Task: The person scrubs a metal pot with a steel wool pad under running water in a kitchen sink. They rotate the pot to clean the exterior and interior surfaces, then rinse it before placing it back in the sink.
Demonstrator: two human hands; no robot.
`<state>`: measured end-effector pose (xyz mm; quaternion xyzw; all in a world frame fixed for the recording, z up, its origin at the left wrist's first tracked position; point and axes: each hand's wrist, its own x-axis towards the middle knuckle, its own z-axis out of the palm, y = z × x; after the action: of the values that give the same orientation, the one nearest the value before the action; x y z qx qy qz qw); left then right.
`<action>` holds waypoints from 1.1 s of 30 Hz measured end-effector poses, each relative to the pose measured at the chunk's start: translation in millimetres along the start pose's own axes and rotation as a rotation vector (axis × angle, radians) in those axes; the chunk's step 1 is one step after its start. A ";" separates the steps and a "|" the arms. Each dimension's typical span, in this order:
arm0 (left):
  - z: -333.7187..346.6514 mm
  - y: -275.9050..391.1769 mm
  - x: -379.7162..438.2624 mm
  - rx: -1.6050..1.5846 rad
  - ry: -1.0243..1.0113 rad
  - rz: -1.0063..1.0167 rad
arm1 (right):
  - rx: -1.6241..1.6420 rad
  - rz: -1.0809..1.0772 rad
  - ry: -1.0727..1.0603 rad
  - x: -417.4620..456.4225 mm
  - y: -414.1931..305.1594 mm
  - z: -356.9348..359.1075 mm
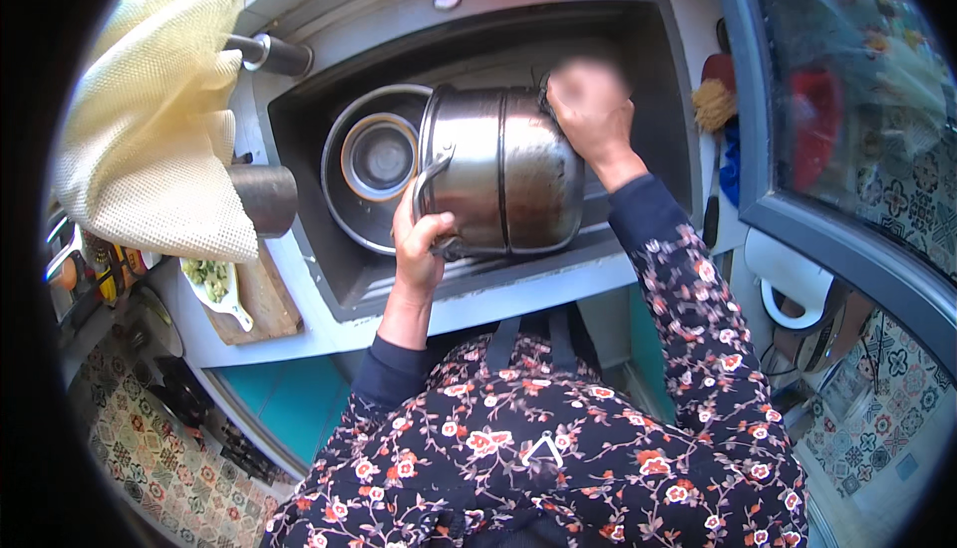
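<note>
A large stainless steel pot (501,174) lies on its side over a dark sink basin (478,62), its base turned to the right and marked with brownish stains. My left hand (422,241) grips the pot by its handle side at the rim. Against the upper edge of the pot's base, my right hand (598,114) is closed on a dark wiry scrubber (546,96), mostly hidden by the fingers. Left of the pot, a round metal basin (340,208) stands in the sink with a smaller metal bowl (380,157) inside it.
A cream mesh cloth (164,129) hangs at the left, near a metal cylinder (265,200). A white dish of chopped green food (213,283) rests on a wooden board (273,301). A bristle brush (714,103) lies right of the sink, beside an open window frame (837,249) and a white mug (792,279).
</note>
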<state>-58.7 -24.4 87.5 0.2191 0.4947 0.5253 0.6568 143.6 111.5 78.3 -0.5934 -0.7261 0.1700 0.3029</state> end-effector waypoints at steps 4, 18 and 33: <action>1.2 -7.6 6.0 0.107 -0.030 0.019 | -0.122 -0.310 -0.197 -21.1 -21.6 -11.8; -5.4 4.0 20.3 -0.065 0.031 -0.007 | -0.127 -0.325 -0.230 15.4 -31.3 9.1; 5.8 3.1 31.6 -0.204 0.124 0.013 | -0.212 -0.164 -0.082 39.3 -28.2 19.5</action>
<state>-56.3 6.7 79.2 0.1214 0.4767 0.5898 0.6405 105.3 144.9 90.0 -0.5532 -0.7979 0.0913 0.2213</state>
